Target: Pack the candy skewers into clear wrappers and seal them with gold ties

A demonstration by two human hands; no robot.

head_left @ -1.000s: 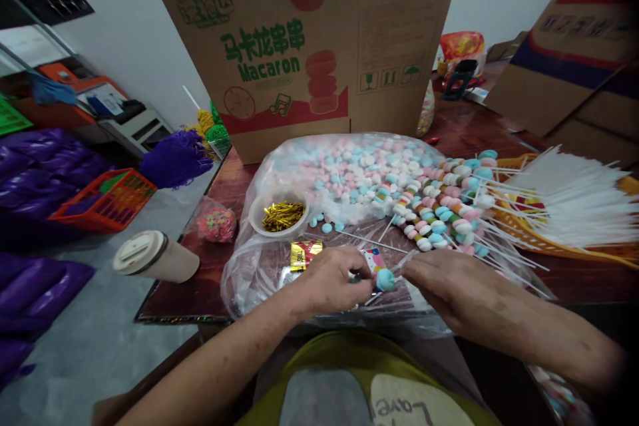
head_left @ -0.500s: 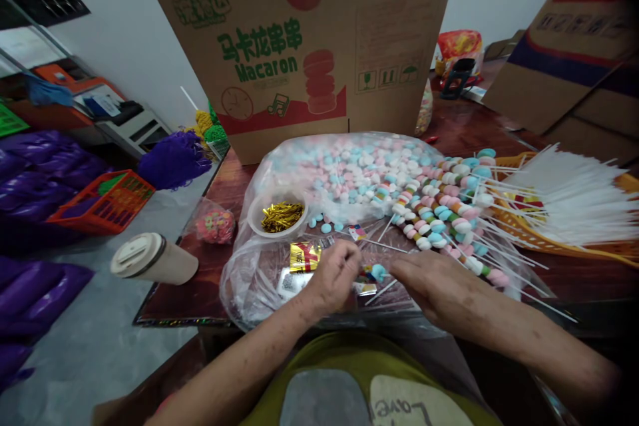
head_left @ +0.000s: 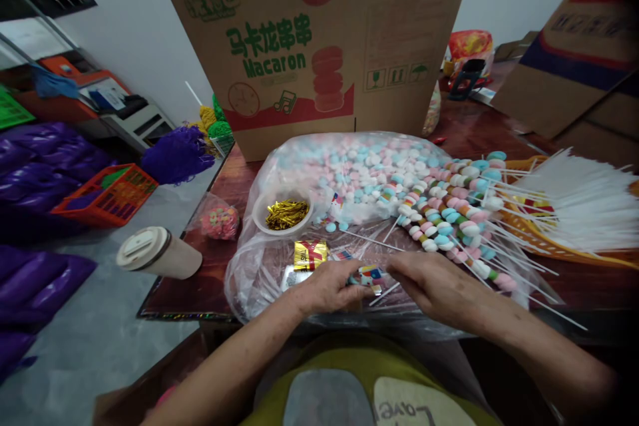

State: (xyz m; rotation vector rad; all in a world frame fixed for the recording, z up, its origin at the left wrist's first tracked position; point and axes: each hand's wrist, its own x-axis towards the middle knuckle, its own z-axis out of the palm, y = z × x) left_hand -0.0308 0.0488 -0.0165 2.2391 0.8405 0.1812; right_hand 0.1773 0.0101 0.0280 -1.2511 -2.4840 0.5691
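My left hand (head_left: pixel 328 287) is closed, thumb and fingers pinching a small clear printed candy bag (head_left: pixel 369 275) with a blue and white candy inside. To the right, my right hand (head_left: pixel 433 285) has its fingers bent close to the bag's edge. Its fingertips are turned away, so what they pinch, if anything, is hidden. White sticks (head_left: pixel 384 294) lie under the hands on the plastic sheet. Beyond my left hand sits a gold label stack (head_left: pixel 310 255). Skewers of pastel marshmallows (head_left: pixel 444 216) lie beyond my right hand.
A bowl of gold twist ties (head_left: pixel 284 214) stands left of a big bag of loose marshmallows (head_left: pixel 369 166). An orange basket (head_left: pixel 514 226) of white sticks is at the right. A cup (head_left: pixel 158 253) stands at the left edge. A tall carton (head_left: pixel 299 46) blocks the back.
My left hand has turned and its thumb now extends along the printed bag, which shows more fully between the hands. The whole view has shifted slightly, moving things to the right.
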